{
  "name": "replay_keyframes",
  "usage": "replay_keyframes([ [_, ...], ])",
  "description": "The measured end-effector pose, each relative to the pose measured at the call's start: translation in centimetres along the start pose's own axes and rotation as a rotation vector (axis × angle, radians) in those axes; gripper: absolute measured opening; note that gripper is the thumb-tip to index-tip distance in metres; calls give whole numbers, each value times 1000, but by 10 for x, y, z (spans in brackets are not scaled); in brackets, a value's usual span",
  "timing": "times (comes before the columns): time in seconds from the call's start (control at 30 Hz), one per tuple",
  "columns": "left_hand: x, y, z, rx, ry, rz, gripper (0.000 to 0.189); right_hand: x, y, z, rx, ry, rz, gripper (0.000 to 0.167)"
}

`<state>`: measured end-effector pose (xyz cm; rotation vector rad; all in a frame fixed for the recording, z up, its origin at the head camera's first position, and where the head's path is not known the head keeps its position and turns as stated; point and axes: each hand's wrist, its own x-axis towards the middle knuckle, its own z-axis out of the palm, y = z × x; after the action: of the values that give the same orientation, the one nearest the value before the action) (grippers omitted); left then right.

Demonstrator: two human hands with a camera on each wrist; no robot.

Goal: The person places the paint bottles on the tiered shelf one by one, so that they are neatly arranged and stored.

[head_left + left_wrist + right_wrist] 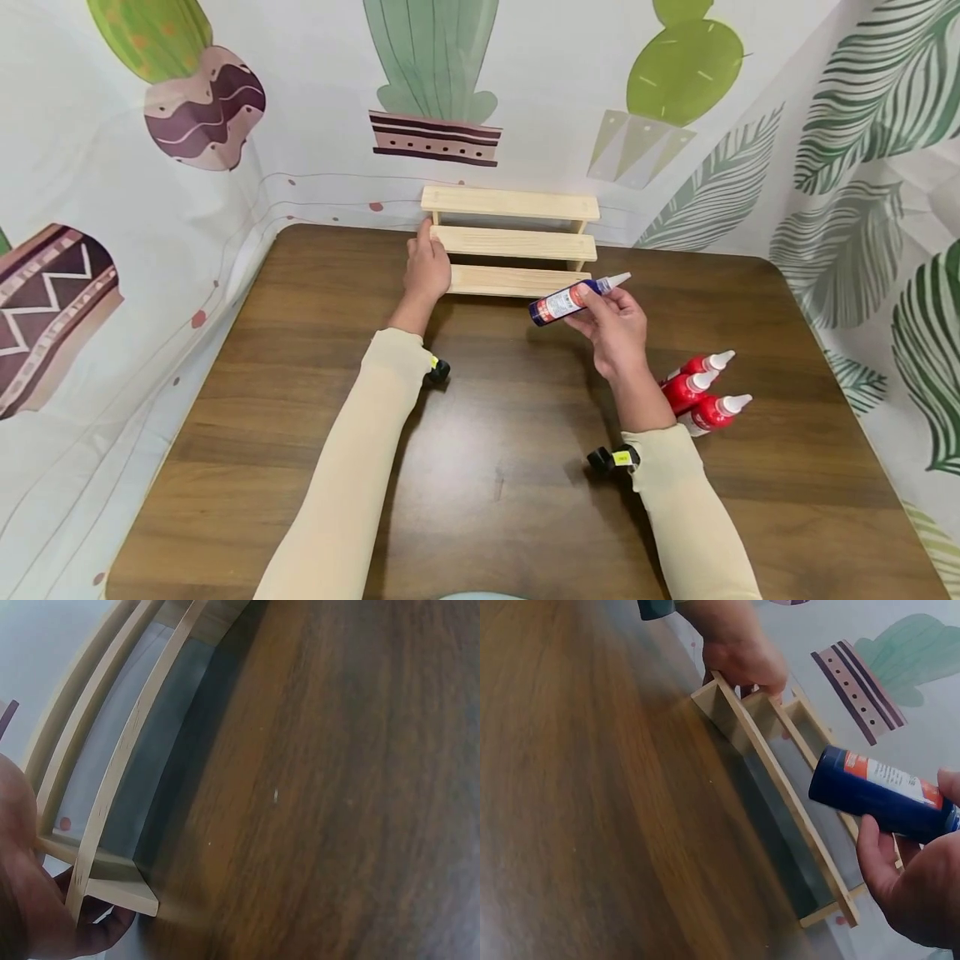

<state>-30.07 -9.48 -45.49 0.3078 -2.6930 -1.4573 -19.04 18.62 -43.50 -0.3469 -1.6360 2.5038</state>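
A three-tier wooden display rack (517, 242) stands at the back of the table. My left hand (427, 268) grips its left end; in the left wrist view the fingers (112, 930) curl round the end of the lowest tier. With my right hand (617, 329) I hold a dark blue squeeze bottle (557, 305) with a red and white label and a pointed white nozzle. The bottle tilts, nozzle up to the right, in front of the rack's right end. In the right wrist view the bottle's flat base faces the rack.
Several red bottles (711, 414) with white nozzles stand close together on the wooden table (495, 467), beside my right forearm. A fabric backdrop (540, 92) printed with cacti and leaves hangs behind the rack. The edge of a pale round thing (480, 596) shows at the bottom.
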Motion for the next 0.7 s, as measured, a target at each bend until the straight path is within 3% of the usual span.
replay_keyframes([
  [0.13,-1,0,1,4,8,2,54,4,5,1,39,-23,43,22],
  [0.47,-1,-1,1,3,9,7,54,9,11,10,23,-61,47,16],
  [0.7,3,-4,1,-38,2,-2,53,15,6,15,49,-105,89,25],
])
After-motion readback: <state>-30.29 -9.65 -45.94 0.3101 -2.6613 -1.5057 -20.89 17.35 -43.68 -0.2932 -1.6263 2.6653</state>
